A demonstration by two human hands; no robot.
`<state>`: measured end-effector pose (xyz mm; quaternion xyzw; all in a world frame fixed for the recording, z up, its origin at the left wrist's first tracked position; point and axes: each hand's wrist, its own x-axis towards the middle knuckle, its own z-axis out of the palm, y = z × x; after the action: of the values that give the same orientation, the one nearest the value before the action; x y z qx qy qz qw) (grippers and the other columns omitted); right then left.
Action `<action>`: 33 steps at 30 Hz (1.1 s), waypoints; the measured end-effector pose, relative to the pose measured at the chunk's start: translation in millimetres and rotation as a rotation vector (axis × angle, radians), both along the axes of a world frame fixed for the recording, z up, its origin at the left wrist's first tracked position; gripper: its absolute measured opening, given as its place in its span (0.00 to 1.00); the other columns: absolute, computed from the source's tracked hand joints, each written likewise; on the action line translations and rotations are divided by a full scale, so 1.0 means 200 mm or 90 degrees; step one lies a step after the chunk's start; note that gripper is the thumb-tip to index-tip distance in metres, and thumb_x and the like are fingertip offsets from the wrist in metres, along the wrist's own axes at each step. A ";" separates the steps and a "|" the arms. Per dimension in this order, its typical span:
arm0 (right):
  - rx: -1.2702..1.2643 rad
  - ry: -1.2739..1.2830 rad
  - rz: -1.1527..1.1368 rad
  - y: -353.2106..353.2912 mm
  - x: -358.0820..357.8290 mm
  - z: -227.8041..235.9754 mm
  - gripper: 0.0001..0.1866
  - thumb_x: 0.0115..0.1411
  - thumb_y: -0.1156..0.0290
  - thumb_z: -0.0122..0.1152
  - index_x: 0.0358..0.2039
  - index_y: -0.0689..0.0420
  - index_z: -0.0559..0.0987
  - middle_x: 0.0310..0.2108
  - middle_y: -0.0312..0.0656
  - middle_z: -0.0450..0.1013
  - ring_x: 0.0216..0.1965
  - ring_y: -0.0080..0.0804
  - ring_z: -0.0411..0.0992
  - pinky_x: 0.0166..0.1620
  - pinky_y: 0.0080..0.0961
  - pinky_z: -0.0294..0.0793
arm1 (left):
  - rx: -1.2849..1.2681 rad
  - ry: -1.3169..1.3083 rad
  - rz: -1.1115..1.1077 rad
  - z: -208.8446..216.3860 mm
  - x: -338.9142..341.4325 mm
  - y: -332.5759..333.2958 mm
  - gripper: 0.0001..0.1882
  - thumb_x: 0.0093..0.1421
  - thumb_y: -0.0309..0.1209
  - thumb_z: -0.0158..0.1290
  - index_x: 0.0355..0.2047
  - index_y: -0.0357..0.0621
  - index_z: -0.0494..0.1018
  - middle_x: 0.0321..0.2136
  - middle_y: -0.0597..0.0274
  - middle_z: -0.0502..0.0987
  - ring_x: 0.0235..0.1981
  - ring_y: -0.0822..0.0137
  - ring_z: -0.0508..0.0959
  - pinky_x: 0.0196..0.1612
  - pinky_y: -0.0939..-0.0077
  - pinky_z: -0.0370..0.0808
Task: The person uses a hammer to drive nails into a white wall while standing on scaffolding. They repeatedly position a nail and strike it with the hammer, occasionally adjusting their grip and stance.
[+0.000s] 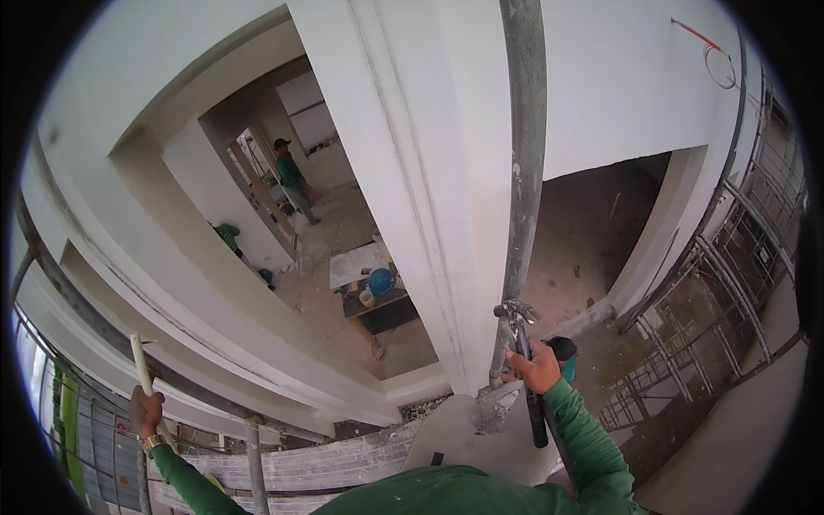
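Observation:
At the lower left my left hand [146,412] is closed round a pale stick [140,356], which stands up out of the fist and has a small dark spike near its top. Right of centre, my right hand [536,366] grips a hammer [537,421] by its black handle. The hammer's metal head [518,312] is up beside a tall grey scaffold pole [525,129], overlapping it in view; whether they touch I cannot tell. Some of the right fingers are hidden behind the handle.
Scaffold planks [343,463] run below me, with a horizontal rail [94,313] at left. A person in a dark cap [562,348] is just beyond my right hand. Through a wall opening stand a table [378,300] with a blue round object [380,281] and another person [292,176].

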<state>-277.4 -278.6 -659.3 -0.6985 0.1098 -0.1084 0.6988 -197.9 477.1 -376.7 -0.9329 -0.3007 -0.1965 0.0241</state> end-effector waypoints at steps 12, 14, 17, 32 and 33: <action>-0.047 0.013 -0.004 -0.01 -0.04 0.07 0.14 0.64 0.63 0.68 0.34 0.60 0.76 0.21 0.30 0.71 0.19 0.15 0.65 0.23 0.19 0.64 | -0.055 0.092 -0.056 -0.05 0.08 0.19 0.26 0.52 0.42 0.55 0.44 0.32 0.75 0.30 0.40 0.79 0.34 0.43 0.80 0.41 0.53 0.73; -0.061 0.016 -0.002 -0.01 -0.04 0.07 0.14 0.64 0.62 0.68 0.34 0.59 0.76 0.22 0.31 0.71 0.20 0.15 0.66 0.24 0.19 0.65 | -0.071 0.075 -0.086 -0.07 0.10 0.29 0.26 0.52 0.41 0.55 0.44 0.31 0.75 0.29 0.40 0.78 0.33 0.44 0.80 0.40 0.54 0.73; -0.052 0.045 0.010 0.00 -0.02 0.08 0.12 0.65 0.66 0.67 0.33 0.59 0.75 0.22 0.34 0.73 0.21 0.18 0.68 0.26 0.20 0.68 | -0.066 0.060 -0.103 -0.09 0.07 0.33 0.23 0.53 0.40 0.55 0.40 0.30 0.74 0.25 0.45 0.77 0.29 0.50 0.79 0.36 0.57 0.72; -0.075 0.048 0.000 0.01 -0.02 0.05 0.17 0.63 0.60 0.70 0.34 0.62 0.77 0.21 0.33 0.72 0.21 0.18 0.67 0.26 0.21 0.67 | -0.146 0.068 -0.174 -0.15 0.15 0.94 0.25 0.55 0.34 0.54 0.50 0.30 0.75 0.28 0.57 0.76 0.29 0.66 0.74 0.34 0.68 0.71; -0.099 0.062 0.001 0.02 -0.01 0.07 0.18 0.62 0.59 0.71 0.32 0.62 0.77 0.21 0.34 0.71 0.22 0.18 0.67 0.26 0.22 0.67 | -0.132 0.068 -0.146 -0.16 0.14 1.04 0.24 0.55 0.34 0.54 0.48 0.29 0.75 0.27 0.61 0.74 0.28 0.68 0.72 0.33 0.69 0.69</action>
<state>-280.1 -274.7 -645.5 -0.7552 0.1344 -0.0824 0.6363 -169.1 685.5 -409.5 -0.9677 -0.2092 -0.1159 -0.0792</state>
